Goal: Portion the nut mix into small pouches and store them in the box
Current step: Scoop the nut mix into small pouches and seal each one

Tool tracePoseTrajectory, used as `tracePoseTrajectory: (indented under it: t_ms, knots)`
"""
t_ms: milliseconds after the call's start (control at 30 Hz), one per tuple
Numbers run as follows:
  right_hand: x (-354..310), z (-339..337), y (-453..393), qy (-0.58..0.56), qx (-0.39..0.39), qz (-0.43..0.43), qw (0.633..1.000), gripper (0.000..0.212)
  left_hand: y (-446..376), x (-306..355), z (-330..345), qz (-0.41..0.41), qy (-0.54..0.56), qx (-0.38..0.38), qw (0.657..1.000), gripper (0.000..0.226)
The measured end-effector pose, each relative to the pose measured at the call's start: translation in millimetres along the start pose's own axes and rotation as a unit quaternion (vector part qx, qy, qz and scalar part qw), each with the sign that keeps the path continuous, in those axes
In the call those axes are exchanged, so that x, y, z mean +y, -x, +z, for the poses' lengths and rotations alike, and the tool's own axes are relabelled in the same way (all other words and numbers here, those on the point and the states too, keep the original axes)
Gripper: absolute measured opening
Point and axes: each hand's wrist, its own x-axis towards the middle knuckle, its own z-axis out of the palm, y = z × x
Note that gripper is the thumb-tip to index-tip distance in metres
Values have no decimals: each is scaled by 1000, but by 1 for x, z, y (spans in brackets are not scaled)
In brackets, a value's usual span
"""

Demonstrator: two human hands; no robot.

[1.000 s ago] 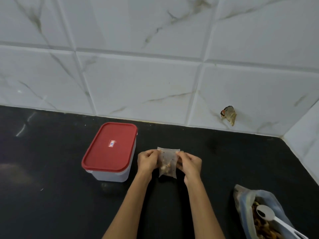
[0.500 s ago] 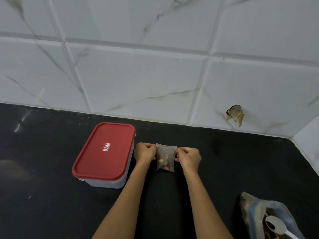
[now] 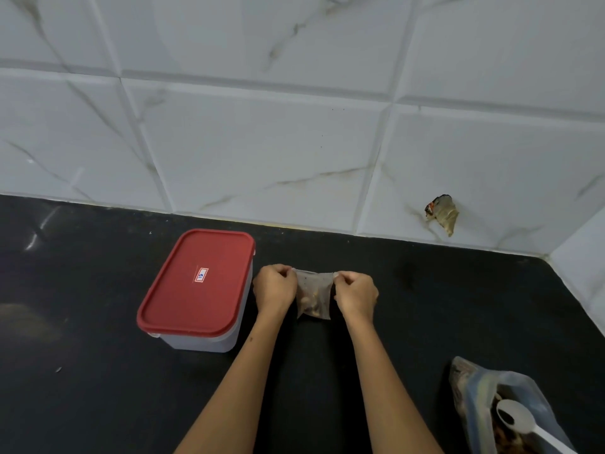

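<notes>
Here, both hands (image 3: 275, 288) (image 3: 357, 294) pinching small pouch (image 3: 312, 298), red-lidded box (image 3: 196, 286) beside

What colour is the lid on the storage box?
Red, with a small white label near its middle; the lid shows best in the head view.

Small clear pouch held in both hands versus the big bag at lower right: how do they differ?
The small clear plastic pouch is held above the black counter, its top edge stretched between the left hand and right hand; the large translucent bag sits on the counter unheld. The pouch is far smaller. The bag stands open with a white plastic spoon in it; the pouch has none. Both hold nut mix.
</notes>
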Motion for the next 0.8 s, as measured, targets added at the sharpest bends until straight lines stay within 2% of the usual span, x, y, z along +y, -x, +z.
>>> tracePoseTrajectory:
  t_ms: [133,233,433,667,800]
  knots:
    - [-2,-23,15,-1,-24,-37,999,37,24,18,-5,45,4,17,999,23]
    - [-4,-49,31,-29,-27,-49,998,48,48,33,-6,60,20,-1,998,27]
    - [4,-122,65,-86,30,-67,994,42,113,63,10,129,75,-58,987,31]
    - [46,-240,106,-113,105,-67,986,24,209,87,73,128,157,-228,952,31]
    - [94,-312,122,-97,194,-40,975,14,272,91,122,109,170,-329,922,24]
